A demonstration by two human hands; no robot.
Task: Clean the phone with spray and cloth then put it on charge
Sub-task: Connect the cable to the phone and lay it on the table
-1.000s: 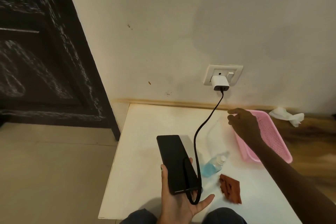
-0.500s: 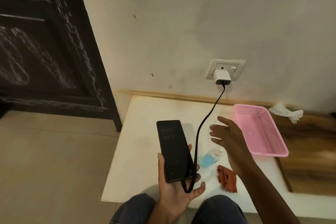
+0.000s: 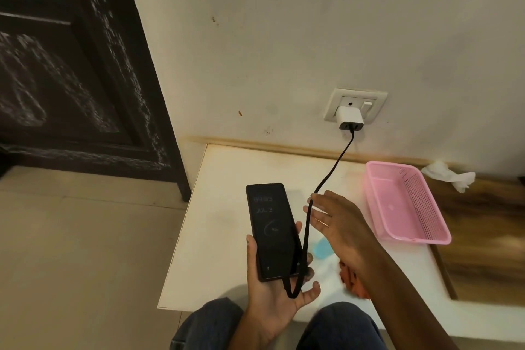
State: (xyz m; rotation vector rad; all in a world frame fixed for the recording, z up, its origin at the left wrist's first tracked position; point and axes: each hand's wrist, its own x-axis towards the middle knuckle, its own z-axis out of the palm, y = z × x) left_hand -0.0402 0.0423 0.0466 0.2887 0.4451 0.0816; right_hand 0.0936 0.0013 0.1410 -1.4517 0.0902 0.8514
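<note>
Above the near edge of the white worktop (image 3: 227,224), the left hand (image 3: 272,290) holds the phone (image 3: 272,231) face up in its palm. Its fingers (image 3: 312,291) are curled round the right and lower edges of the phone, and the thumb lies along the left edge. The right hand (image 3: 338,224) hovers just right of the phone with its fingers (image 3: 319,211) spread and nearly straight, holding nothing. The black cable (image 3: 329,176) crosses in front of those fingertips; actual contact cannot be confirmed.

The phone is black and slim. Its screen is lit dimly, showing a time, the date "JUL 3" and a curved gauge. The cable is plugged into its bottom end, loops below the left palm, then rises to the white charger (image 3: 349,119) seated in the wall socket (image 3: 355,106).

A blue bottle (image 3: 322,248) lies on the worktop, largely hidden behind the right wrist. An orange cloth (image 3: 350,278) lies near it, also partly covered by the forearm. A pink basket (image 3: 409,202) stands at the right side of the worktop, well apart from the phone. A crumpled white tissue (image 3: 449,176) lies on the wooden surface beyond the basket.

Bare worktop surface shows left of and behind the phone, up to the wall. The worktop's left edge drops to a tiled floor (image 3: 85,250), with a dark door (image 3: 71,65) beyond.
</note>
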